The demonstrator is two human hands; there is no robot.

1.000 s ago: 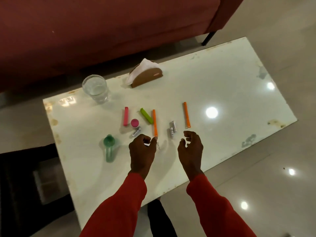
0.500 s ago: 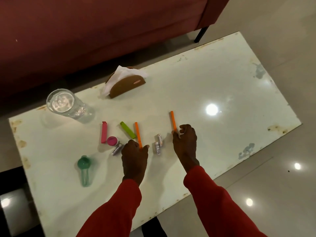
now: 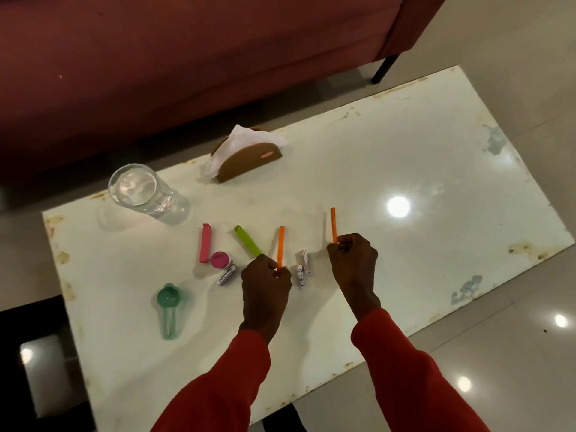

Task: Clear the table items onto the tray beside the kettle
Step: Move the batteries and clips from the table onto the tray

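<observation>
Orange sticks [image 3: 280,246] [image 3: 333,224] pinched by left hand [image 3: 265,283] and right hand [image 3: 353,263]

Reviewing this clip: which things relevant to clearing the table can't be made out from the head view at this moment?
- Tray and kettle: neither appears in the head view; outside the frame.
- Lower ends of both orange sticks: covered by the left hand and right hand pinching them.
- Near end of the green clip: behind the left hand.
- Print on the batteries: too small to read.
</observation>
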